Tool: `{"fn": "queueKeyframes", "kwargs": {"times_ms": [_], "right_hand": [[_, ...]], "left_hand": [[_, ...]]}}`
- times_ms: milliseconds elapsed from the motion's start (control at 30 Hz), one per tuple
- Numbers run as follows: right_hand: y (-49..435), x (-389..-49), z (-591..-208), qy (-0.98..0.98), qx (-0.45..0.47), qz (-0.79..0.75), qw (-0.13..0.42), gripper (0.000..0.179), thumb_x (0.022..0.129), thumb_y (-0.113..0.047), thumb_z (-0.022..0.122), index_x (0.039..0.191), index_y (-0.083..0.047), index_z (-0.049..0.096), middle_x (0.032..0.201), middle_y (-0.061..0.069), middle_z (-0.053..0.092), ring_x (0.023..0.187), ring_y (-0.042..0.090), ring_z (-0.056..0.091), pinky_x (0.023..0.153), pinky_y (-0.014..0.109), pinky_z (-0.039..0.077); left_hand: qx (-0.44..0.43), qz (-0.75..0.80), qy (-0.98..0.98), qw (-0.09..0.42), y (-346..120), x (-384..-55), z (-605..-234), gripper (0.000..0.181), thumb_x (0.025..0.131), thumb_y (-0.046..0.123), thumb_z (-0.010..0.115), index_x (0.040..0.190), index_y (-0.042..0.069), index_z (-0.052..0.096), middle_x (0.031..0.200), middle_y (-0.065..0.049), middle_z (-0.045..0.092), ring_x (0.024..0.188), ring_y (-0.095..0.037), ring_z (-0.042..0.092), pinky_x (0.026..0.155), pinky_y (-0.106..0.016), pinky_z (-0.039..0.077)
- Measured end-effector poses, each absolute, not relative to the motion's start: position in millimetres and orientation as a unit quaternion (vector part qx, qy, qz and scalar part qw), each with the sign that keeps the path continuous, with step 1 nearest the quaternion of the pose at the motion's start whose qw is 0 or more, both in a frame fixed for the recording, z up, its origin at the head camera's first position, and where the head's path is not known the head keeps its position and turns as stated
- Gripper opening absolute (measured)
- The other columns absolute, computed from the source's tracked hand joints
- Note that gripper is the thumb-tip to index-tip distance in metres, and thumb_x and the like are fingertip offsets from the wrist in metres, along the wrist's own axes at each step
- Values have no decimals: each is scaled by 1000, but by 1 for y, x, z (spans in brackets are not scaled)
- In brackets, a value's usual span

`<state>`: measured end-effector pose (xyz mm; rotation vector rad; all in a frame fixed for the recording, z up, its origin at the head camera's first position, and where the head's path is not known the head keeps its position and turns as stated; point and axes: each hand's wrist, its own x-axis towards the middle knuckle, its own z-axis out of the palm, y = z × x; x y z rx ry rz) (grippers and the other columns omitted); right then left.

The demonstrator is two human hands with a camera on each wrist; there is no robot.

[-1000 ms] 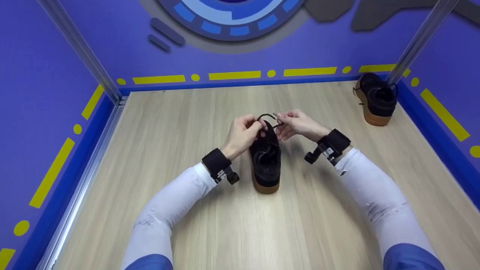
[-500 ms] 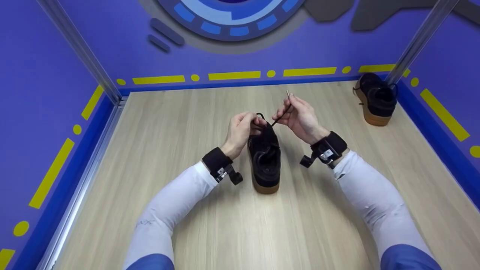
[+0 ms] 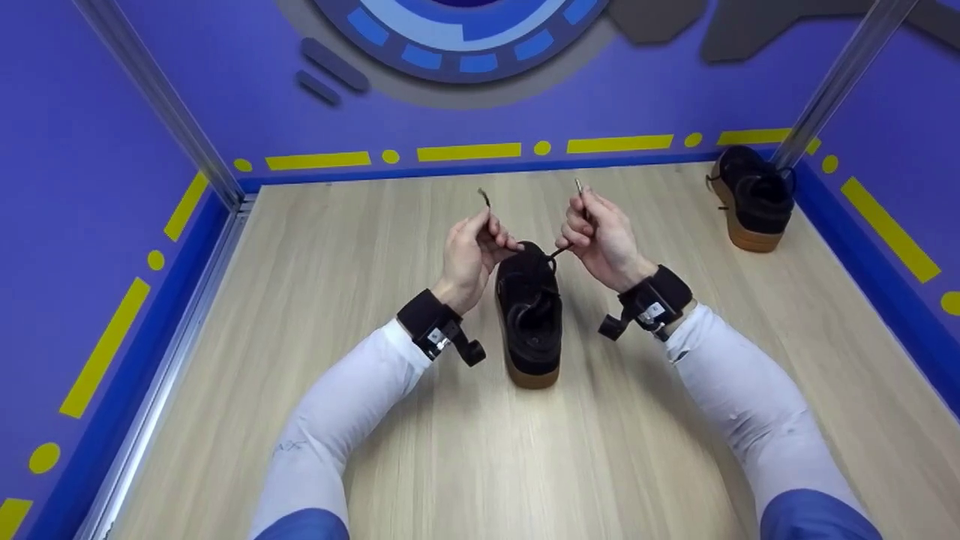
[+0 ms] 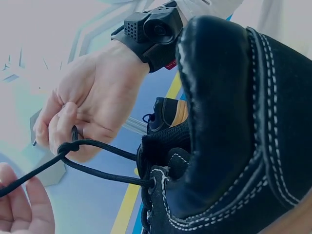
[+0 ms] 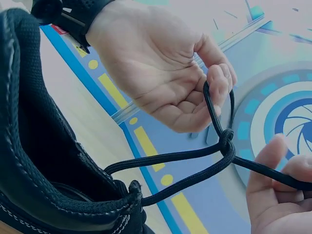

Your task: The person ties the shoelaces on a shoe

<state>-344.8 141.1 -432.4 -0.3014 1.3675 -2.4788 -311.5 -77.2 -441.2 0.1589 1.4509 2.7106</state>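
Black shoe: the black shoe with white stitching and a tan sole [image 3: 531, 337] stands upright in front of me, heel toward me and toe pointing away.
Black lace: its round black cord lace [image 5: 165, 158] rises in two strands from the top eyelets, up off the shoe.
Knot: the strands meet in a loose knot [image 5: 226, 138] above the shoe, well clear of the leather, between my hands.
My left hand: my left hand [image 3: 466, 259] is raised left of the shoe's toe, fingers curled, pinching one lace end; the tip pokes up past my thumb.
My right hand: my right hand [image 3: 600, 234] is raised right of the shoe's toe, fingers bent round the other end, its pale tip sticking up.
Wristbands: I wear black bands with small cameras [image 3: 660, 296] over white sleeves [image 3: 360, 390], one each side of the shoe.
Second shoe: a matching black shoe with a tan sole [image 3: 752, 199] stands well apart, beyond and to the right of the first.
Table: pale wood-grain tabletop [image 3: 450, 465] under and around the shoe.
Wall: violet-blue panel with yellow dashes [image 3: 469, 151], beyond the shoe's toe.
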Motion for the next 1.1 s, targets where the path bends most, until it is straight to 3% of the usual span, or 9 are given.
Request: {"fn": "queueKeyframes", "kwargs": {"times_ms": [300,600,1100], "right_hand": [[142,-342,-433,482,-117,-858,132,41,125,-31,30,92,-17,52,64,-11,33,52,4,29,56,22,34],[150,-343,-436,477,-126,-862,117,41,124,-30,31,91,-16,52,61,-12,32,51,6,21,51,21,30],[165,-345,-443,490,-103,-857,117,42,125,-29,30,90,-16,50,62,-10,27,51,7,19,52,23,25]], "left_hand": [[54,884,464,33,-79,-310,-442,46,119,18,39,75,13,51,63,7,45,56,-10,50,66,-30,60],[57,877,475,38,-83,-312,-446,46,118,18,40,73,15,48,60,10,38,54,-7,36,59,-26,45],[23,857,513,40,-95,-312,-455,45,117,19,43,72,15,48,58,12,33,50,-3,30,54,-21,36]]}}
